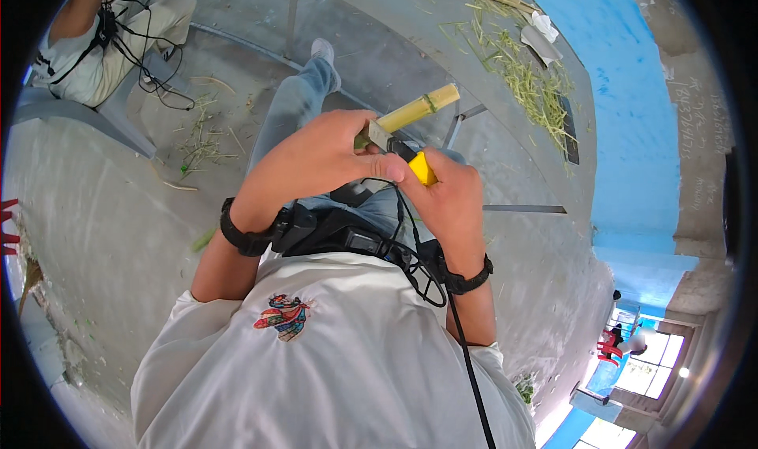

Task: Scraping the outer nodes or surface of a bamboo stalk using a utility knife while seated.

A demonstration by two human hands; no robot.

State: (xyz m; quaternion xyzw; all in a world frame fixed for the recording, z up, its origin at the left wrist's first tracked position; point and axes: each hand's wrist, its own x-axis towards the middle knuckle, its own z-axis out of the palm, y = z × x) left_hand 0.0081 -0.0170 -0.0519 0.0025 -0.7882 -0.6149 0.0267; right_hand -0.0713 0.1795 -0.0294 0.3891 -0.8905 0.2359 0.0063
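My left hand (320, 153) is closed around a short yellow-green jointed cane stalk (418, 109), in front of my lap. The stalk's cut far end points up and to the right. My right hand (450, 196) grips a knife (424, 169) with a yellow and black handle. Its flat metal blade (379, 135) lies by the near part of the stalk, close to my left fingers. My left thumb reaches over toward the knife and my right thumb. The fingers hide the near end of the stalk, and whether the blade touches it I cannot tell.
A grey table (387, 15) curves past my front and right, bearing green shavings (525, 78) and crumpled white paper (541, 34). More shavings (209, 137) litter the floor. A seated person (103, 54) with cables is at the far left. A black cable (466, 346) runs down my front.
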